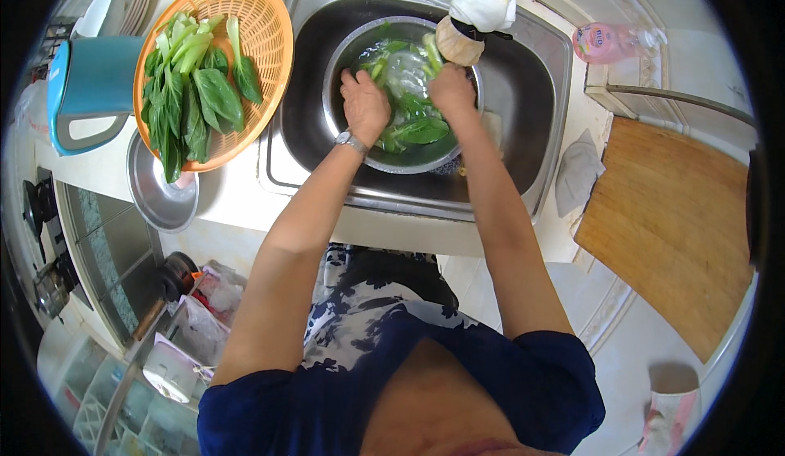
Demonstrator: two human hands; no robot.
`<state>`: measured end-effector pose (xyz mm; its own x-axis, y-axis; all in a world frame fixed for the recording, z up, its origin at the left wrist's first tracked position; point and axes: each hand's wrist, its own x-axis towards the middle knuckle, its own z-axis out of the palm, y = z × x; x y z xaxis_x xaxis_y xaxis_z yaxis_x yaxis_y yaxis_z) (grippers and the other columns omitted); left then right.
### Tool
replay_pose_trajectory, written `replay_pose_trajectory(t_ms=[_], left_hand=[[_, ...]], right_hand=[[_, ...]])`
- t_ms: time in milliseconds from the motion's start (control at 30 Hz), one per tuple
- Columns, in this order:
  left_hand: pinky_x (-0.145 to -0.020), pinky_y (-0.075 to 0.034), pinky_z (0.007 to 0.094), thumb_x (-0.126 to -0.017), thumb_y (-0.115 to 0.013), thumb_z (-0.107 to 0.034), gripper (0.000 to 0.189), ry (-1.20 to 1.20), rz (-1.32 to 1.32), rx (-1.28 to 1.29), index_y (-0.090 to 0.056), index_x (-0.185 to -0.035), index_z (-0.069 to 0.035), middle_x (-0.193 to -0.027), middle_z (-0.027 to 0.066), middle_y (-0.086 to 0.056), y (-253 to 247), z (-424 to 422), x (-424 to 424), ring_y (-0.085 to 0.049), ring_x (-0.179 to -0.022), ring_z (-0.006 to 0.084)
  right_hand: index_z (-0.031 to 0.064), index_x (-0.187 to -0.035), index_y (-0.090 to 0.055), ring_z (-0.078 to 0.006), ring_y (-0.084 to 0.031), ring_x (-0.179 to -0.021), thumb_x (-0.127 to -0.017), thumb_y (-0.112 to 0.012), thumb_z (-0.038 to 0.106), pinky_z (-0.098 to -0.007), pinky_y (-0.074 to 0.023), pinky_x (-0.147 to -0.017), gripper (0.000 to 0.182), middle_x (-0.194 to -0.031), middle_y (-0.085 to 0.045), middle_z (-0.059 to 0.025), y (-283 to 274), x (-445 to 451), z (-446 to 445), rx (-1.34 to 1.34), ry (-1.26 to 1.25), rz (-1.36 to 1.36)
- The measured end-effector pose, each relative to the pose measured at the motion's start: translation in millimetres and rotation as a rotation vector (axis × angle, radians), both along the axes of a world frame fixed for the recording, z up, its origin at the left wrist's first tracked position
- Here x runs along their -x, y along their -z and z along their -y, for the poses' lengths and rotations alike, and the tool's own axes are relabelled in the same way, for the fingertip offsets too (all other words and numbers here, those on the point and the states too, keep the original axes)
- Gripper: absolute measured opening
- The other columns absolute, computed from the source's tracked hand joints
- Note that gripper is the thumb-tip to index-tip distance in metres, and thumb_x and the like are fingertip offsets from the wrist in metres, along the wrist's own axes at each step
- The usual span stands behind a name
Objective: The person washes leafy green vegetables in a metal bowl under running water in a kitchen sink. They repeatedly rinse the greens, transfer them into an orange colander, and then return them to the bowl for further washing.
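Note:
A round metal basin (338, 45) stands in the sink, holding water and leafy greens (419, 131). My left hand (366, 103), with a watch at the wrist, is at the basin's left side, fingers spread over the edge of the water; whether it touches leaves is unclear. At the right side, my right hand (452, 90) is closed around the pale stem of a leafy green (433, 53). The covered faucet (461, 42) hangs just above that hand. Left of the sink, an orange plastic basket (275, 57) holds several leafy greens (184, 88).
A metal bowl (162, 192) sits partly under the basket, beside a blue kettle (104, 75). Stacked dishes (132, 5) stand behind. To the right are a pink soap bottle (604, 43), a grey cloth (578, 174) and a wooden board (668, 229).

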<state>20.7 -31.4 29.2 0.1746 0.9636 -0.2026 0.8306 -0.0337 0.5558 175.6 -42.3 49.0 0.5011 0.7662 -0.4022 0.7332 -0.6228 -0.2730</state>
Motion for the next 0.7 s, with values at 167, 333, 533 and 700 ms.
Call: replay_pose_trajectory(t_ms=[167,333,533,700], left_hand=[[-0.086,-0.043,0.0445,-0.072,-0.065,-0.019,0.064,0.041,-0.141,0.220,-0.029,-0.122,0.001,-0.116,0.0237,-0.046,32.3,-13.9,-10.8,-0.046,-0.106,0.0399],[-0.084,-0.044,0.0376,-0.081,-0.050,-0.013,0.030,-0.058,0.082,0.338,-0.054,-0.108,0.000,-0.104,0.0205,-0.058,47.7,-26.0,-6.3,-0.057,-0.094,0.0300],[-0.080,-0.044,0.0292,-0.089,-0.043,-0.010,0.025,-0.251,0.864,0.595,-0.053,-0.111,-0.003,-0.099,0.0100,-0.061,11.3,-14.8,8.0,-0.057,-0.088,0.0165],[-0.082,-0.043,0.0281,-0.092,-0.046,-0.019,0.026,-0.134,1.284,0.657,-0.051,-0.113,-0.005,-0.105,0.0056,-0.057,3.9,1.1,-0.2,-0.052,-0.095,0.0133]], right_hand=[[-0.0013,-0.107,-0.048,-0.0349,-0.050,-0.104,-0.072,-0.067,0.022,-0.0390,-0.0464,-0.084,0.046,-0.115,-0.047,-0.0184,34.0,39.7,0.2,0.000,-0.098,0.073],[-0.0028,-0.103,-0.049,-0.0284,-0.058,-0.090,-0.073,-0.063,0.011,-0.0379,-0.0468,-0.078,0.036,-0.101,-0.057,-0.0184,62.8,22.4,2.9,-0.215,0.089,-0.326],[-0.0012,-0.097,-0.055,-0.0165,-0.056,-0.082,-0.073,-0.060,0.005,-0.0315,-0.0443,-0.076,0.025,-0.089,-0.060,-0.0076,17.0,5.4,17.7,-0.325,0.483,-1.271],[-0.0010,-0.101,-0.053,-0.0220,-0.056,-0.089,-0.078,-0.057,0.008,-0.0331,-0.0428,-0.082,0.026,-0.094,-0.059,-0.0098,5.7,31.6,13.1,-0.558,0.088,-0.812]])
